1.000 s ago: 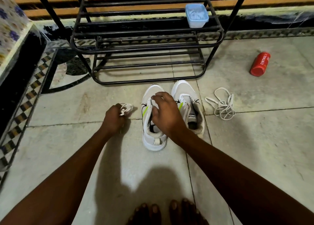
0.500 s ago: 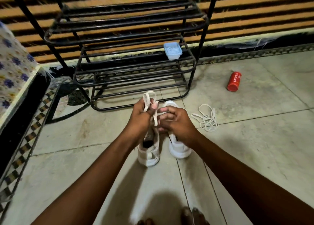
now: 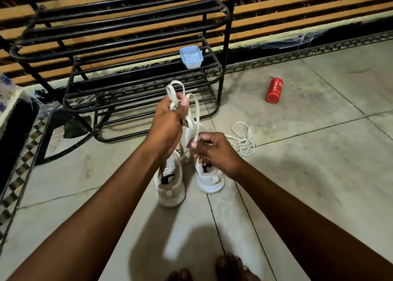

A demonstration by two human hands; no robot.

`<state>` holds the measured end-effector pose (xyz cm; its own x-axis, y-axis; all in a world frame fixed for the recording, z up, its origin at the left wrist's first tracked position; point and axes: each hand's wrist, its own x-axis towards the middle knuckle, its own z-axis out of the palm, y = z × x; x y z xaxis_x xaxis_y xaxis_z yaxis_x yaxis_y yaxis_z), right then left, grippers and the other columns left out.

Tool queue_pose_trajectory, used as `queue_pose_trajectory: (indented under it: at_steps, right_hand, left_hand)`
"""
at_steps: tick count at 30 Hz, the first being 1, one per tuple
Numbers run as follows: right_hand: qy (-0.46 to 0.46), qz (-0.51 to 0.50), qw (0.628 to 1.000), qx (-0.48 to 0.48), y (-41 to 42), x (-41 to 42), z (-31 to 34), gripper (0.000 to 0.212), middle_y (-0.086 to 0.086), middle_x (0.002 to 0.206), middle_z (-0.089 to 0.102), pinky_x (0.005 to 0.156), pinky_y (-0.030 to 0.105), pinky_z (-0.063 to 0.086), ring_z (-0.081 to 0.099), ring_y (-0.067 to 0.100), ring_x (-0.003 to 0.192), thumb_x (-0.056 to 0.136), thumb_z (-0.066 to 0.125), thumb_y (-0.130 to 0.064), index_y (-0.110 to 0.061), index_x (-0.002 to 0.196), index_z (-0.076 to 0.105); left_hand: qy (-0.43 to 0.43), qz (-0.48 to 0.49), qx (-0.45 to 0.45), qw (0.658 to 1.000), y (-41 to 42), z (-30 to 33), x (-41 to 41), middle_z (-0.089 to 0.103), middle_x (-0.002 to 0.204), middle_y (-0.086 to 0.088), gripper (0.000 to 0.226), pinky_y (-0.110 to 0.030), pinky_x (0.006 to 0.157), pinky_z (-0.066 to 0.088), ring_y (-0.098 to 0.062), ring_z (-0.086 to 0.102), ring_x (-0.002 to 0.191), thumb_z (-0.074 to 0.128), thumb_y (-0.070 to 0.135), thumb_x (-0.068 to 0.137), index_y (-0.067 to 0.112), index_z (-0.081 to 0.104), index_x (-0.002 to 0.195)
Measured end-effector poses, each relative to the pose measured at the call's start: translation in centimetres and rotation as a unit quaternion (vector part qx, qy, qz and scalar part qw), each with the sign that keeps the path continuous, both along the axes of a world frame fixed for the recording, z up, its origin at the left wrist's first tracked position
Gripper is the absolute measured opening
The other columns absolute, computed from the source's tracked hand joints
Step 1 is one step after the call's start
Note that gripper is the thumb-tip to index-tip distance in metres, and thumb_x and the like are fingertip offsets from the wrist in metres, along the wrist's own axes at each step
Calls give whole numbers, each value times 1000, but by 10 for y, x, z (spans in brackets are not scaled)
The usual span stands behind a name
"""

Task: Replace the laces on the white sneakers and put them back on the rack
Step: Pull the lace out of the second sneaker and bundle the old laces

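Head | both hands [image 3: 168,121] [image 3: 214,153] gripping flat white lace [image 3: 194,119] (looped) | mesh sneakers [image 3: 170,183] below

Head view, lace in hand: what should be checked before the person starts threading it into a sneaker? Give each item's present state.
1. Lace gripped by left hand: ok.
2. Right hand pinching a strand: ok.
3. Lace untangled, with a free tip: cannot tell, it is bunched in loops.
4. Both sneakers upright on the floor: ok.
5. Eyelets empty: cannot tell, hands cover them.
6. Other lace lying clear of the sneakers: ok.
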<state>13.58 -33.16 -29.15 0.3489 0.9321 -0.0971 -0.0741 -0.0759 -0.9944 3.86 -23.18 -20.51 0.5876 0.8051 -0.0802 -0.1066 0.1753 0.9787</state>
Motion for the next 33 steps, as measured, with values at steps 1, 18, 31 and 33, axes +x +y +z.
queue_pose_trajectory:
  at_steps: [1, 18, 31, 33]
  right_hand:
    - [1, -16, 1000, 20, -1, 3, 4, 19, 13, 71, 62, 54, 25, 50, 60, 17, 58, 99, 60, -2, 15, 90, 61]
    - [-236, -234, 940, 82, -20, 106, 22, 11, 12, 71, 67, 63, 42, 57, 67, 32, 64, 93, 70, -16, -7, 86, 72]
    - [-398, -229, 885, -79, -38, 167, -46, 23, 13, 74, 60, 69, 46, 50, 62, 27, 68, 89, 56, -20, -3, 77, 66]
    - [-431, -191, 875, -107, -38, 166, -50, 22, 15, 71, 55, 66, 42, 45, 58, 30, 68, 90, 57, -14, -3, 73, 62]
  left_hand:
    - [14, 22, 13, 1000, 4, -4, -1, 61, 80, 10, 16, -26, 78, 45, -7, 56, 79, 50, 9, 107, 18, 61, 99]
    - [93, -17, -150, 984, -22, -84, 115, 47, 63, -5, 10, -22, 45, 34, -15, 39, 43, 41, 13, 109, 11, 51, 110]
    - [87, -86, -317, 941, -13, -126, 203, 60, 79, -15, 17, -26, 48, 50, -20, 60, 56, 53, 18, 106, 1, 57, 108]
    - [113, -123, -297, 940, -17, -127, 199, 61, 78, -14, 19, -29, 53, 53, -22, 61, 59, 55, 19, 104, 1, 59, 107]
